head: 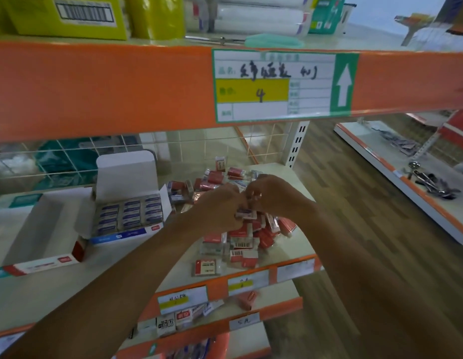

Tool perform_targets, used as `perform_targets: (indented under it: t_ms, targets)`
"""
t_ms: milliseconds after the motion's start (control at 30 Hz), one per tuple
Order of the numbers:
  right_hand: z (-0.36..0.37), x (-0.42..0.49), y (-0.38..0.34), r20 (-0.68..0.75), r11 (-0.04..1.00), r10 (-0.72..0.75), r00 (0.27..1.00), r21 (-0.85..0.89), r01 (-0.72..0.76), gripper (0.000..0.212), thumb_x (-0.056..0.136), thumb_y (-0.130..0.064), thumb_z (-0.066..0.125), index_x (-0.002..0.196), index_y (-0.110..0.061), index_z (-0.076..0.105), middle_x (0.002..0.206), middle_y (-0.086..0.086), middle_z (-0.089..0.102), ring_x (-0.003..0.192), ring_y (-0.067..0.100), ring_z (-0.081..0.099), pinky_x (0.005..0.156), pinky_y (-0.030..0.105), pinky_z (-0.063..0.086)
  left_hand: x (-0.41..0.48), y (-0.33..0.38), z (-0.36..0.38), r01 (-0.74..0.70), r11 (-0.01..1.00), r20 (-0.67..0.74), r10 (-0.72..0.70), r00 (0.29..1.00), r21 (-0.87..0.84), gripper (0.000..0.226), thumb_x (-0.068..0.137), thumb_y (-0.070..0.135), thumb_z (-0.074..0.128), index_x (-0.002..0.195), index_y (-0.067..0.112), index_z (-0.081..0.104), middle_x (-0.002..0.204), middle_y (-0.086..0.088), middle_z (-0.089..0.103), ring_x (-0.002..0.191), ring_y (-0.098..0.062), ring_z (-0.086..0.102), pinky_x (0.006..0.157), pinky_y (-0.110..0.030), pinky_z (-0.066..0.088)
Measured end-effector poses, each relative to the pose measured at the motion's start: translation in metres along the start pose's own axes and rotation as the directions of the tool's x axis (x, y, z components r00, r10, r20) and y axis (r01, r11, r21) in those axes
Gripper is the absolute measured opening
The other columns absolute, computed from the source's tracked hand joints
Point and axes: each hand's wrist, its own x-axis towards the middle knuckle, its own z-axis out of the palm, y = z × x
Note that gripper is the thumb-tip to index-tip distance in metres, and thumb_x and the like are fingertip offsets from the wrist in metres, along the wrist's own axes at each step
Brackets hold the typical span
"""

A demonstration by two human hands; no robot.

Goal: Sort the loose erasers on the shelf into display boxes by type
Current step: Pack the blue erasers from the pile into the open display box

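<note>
Hands meet over the eraser pile [240,239]; my left hand [220,208] grips a white eraser [247,214]; my right hand [273,195] curls inward, and I cannot tell whether it holds anything.

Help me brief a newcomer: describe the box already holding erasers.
Under the orange beam, two open boxes sit left of the eraser pile. It's the blue-fronted box nearest the pile, packed with blue-labelled erasers; the red-trimmed box looks empty.
</note>
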Motion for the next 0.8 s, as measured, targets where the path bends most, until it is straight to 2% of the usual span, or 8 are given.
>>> perform_targets:
  t_ms: [100, 200, 300, 433, 533, 600, 700, 800]
  targets:
    - [-0.005, 0.0, -0.004, -0.065, 0.996, 0.01, 0.998, 0.087, -0.004, 0.017, 0.082, -0.026, 0.071, 0.094, -0.018, 0.062, 0.093, -0.003, 0.057, 0.08, 0.013, 0.054, 0.063, 0.02, 0.037, -0.012, -0.006, -0.01, 0.081, 0.997, -0.035, -0.081, 0.996, -0.014, 0.026, 0.079, 0.024, 0.068, 0.102, 0.014, 0.064, 0.098, 0.0, 0.057, 0.08, -0.012, 0.05, 0.063, -0.022, 0.039]
    - [-0.01, 0.003, -0.017, -0.132, 0.98, -0.001, 0.991, 0.195, 0.027, 0.018, 0.082, -0.02, 0.071, 0.091, -0.015, 0.056, 0.085, -0.005, 0.058, 0.072, 0.008, 0.052, 0.058, 0.013, 0.036, -0.024, -0.01, -0.028, 0.196, 0.969, -0.096, -0.212, 0.973, -0.153, 0.017, 0.077, 0.024, 0.072, 0.086, 0.019, 0.058, 0.086, 0.002, 0.056, 0.074, -0.014, 0.054, 0.062, -0.028, 0.047]
    - [-0.009, 0.014, -0.037, -0.188, 0.96, -0.031, 0.982, 0.267, 0.082, 0.019, 0.081, -0.016, 0.073, 0.086, -0.014, 0.054, 0.075, -0.012, 0.052, 0.065, -0.001, 0.046, 0.054, 0.012, 0.033, -0.036, -0.02, -0.046, 0.261, 0.923, -0.128, -0.306, 0.943, -0.282, 0.025, 0.076, 0.018, 0.072, 0.071, 0.027, 0.049, 0.075, 0.0, 0.054, 0.065, -0.015, 0.05, 0.058, -0.028, 0.04]
    - [-0.001, 0.034, -0.069, -0.21, 0.937, -0.027, 0.977, 0.337, 0.098, 0.022, 0.079, -0.017, 0.074, 0.088, -0.016, 0.054, 0.076, -0.008, 0.056, 0.066, 0.005, 0.049, 0.056, 0.021, 0.035, -0.057, -0.053, -0.057, 0.347, 0.839, -0.157, -0.444, 0.882, -0.419, 0.016, 0.075, 0.012, 0.074, 0.08, 0.013, 0.059, 0.075, -0.001, 0.063, 0.07, -0.019, 0.06, 0.063, -0.03, 0.048]
    - [0.002, 0.043, -0.093, -0.163, 0.916, -0.063, 0.985, 0.382, 0.122, 0.029, 0.084, -0.017, 0.068, 0.111, -0.02, 0.056, 0.085, -0.004, 0.059, 0.07, 0.008, 0.054, 0.058, 0.022, 0.04, -0.073, -0.073, -0.064, 0.375, 0.746, -0.128, -0.52, 0.845, -0.551, 0.026, 0.079, 0.011, 0.073, 0.098, 0.022, 0.059, 0.078, -0.001, 0.066, 0.06, -0.012, 0.066, 0.056, -0.025, 0.054]
    - [0.005, 0.049, -0.108, -0.143, 0.916, -0.096, 0.985, 0.374, 0.143, 0.037, 0.087, -0.016, 0.063, 0.122, -0.024, 0.056, 0.092, 0.0, 0.059, 0.075, 0.013, 0.057, 0.062, 0.024, 0.042, -0.084, -0.083, -0.068, 0.396, 0.698, -0.128, -0.57, 0.812, -0.597, 0.033, 0.082, 0.007, 0.066, 0.105, 0.029, 0.059, 0.08, -0.003, 0.067, 0.059, -0.015, 0.068, 0.061, -0.029, 0.059]
    - [0.012, 0.058, -0.128, -0.131, 0.911, -0.108, 0.986, 0.384, 0.15, 0.034, 0.088, -0.018, 0.063, 0.122, -0.026, 0.059, 0.095, -0.002, 0.06, 0.076, 0.013, 0.061, 0.061, 0.024, 0.048, -0.098, -0.097, -0.075, 0.418, 0.611, -0.099, -0.634, 0.767, -0.672, 0.026, 0.081, 0.004, 0.065, 0.098, 0.024, 0.061, 0.082, -0.007, 0.067, 0.065, -0.021, 0.07, 0.064, -0.032, 0.06]
    - [0.018, 0.064, -0.145, -0.091, 0.895, -0.095, 0.991, 0.429, 0.126, 0.023, 0.087, -0.02, 0.066, 0.109, -0.022, 0.062, 0.088, -0.007, 0.063, 0.076, 0.012, 0.063, 0.062, 0.024, 0.05, -0.113, -0.109, -0.08, 0.46, 0.614, -0.092, -0.657, 0.748, -0.642, 0.019, 0.078, 0.013, 0.074, 0.088, 0.014, 0.058, 0.075, -0.005, 0.069, 0.062, -0.015, 0.069, 0.056, -0.026, 0.058]
